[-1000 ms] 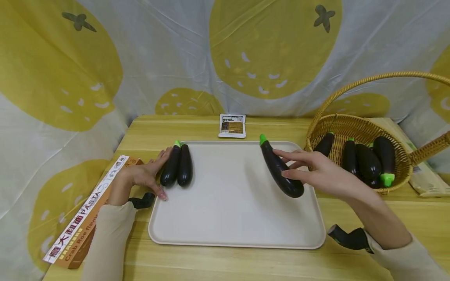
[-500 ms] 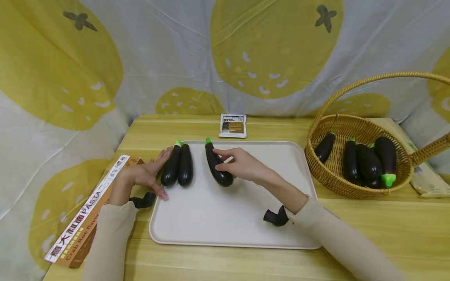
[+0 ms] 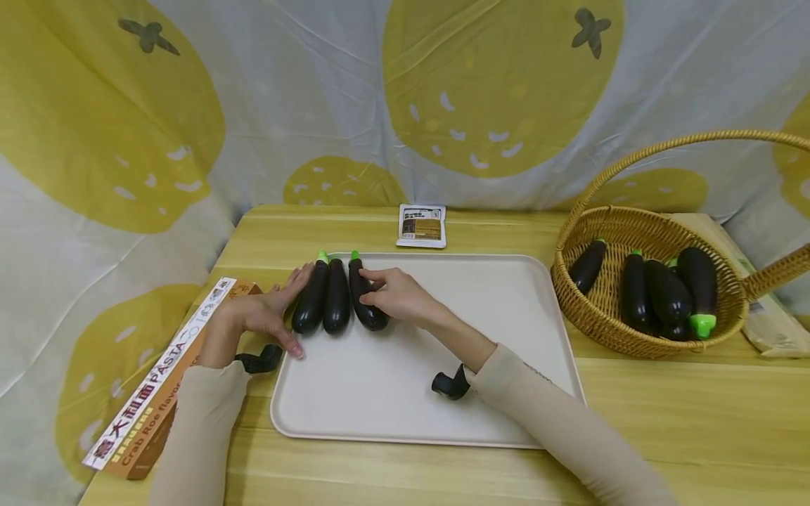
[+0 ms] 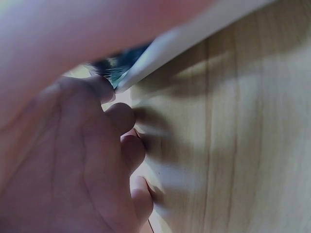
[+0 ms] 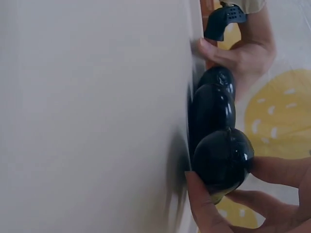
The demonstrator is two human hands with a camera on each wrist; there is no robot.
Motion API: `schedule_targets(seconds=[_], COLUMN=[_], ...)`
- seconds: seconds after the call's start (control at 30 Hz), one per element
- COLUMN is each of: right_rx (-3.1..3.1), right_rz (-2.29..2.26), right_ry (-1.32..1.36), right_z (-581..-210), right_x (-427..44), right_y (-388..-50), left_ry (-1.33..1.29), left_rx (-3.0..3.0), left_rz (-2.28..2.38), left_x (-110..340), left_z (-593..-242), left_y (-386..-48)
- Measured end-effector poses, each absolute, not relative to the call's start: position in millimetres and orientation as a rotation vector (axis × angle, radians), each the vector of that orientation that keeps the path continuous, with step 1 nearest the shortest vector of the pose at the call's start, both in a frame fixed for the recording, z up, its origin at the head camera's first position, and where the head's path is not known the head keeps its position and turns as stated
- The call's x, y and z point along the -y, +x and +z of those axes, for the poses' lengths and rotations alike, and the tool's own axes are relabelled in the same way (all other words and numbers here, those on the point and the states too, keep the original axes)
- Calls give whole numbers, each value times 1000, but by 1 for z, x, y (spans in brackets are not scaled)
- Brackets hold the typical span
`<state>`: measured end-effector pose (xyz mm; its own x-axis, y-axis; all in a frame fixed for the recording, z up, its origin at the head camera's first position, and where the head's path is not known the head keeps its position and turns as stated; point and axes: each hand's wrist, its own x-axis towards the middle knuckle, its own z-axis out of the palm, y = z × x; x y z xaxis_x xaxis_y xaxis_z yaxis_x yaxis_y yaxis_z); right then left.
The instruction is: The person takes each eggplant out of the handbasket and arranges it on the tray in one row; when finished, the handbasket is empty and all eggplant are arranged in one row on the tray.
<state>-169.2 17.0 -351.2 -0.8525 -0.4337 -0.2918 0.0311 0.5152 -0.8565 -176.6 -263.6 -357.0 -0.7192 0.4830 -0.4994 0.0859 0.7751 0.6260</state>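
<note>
In the head view, three dark eggplants with green stems line the left end of a white tray (image 3: 405, 393). My right hand (image 3: 405, 299) pinches the rightmost eggplant (image 3: 370, 303) between thumb and fingers; the right wrist view shows this eggplant (image 5: 223, 160) low against the tray. Beside it stand the middle eggplant (image 3: 337, 299) and the left eggplant (image 3: 311, 302), side by side. At the tray's left edge my left hand (image 3: 262, 313) rests with fingers spread, beside the left eggplant. The left wrist view shows its relaxed fingers over the wooden table.
A wicker basket (image 3: 595, 330) holding several eggplants stands at the right, its tall handle arching above. Behind the tray lies a small packet (image 3: 422, 226). A long pasta box (image 3: 155, 390) lies left of my left arm, and a flat package (image 3: 775, 327) lies beyond the basket.
My right hand has carried its eggplant left across the tray, from near the basket to beside the other two. My left hand has stayed at the left edge.
</note>
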Motion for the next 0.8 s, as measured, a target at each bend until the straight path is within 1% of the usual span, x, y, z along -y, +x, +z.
schedule_targets(seconds=[0.47,0.8], right_rx=[-2351,-2343], right_rz=[-1281,-1226], right_ry=[-329,-400], right_z=[-358,-362], right_x=[-4,-9], right_y=[-173,-176], left_ry=[415,420], left_rx=[-2283,-2278], left_rz=[781,780], left_x=[266,264], left_z=[-359,-357], left_y=[-177,-177])
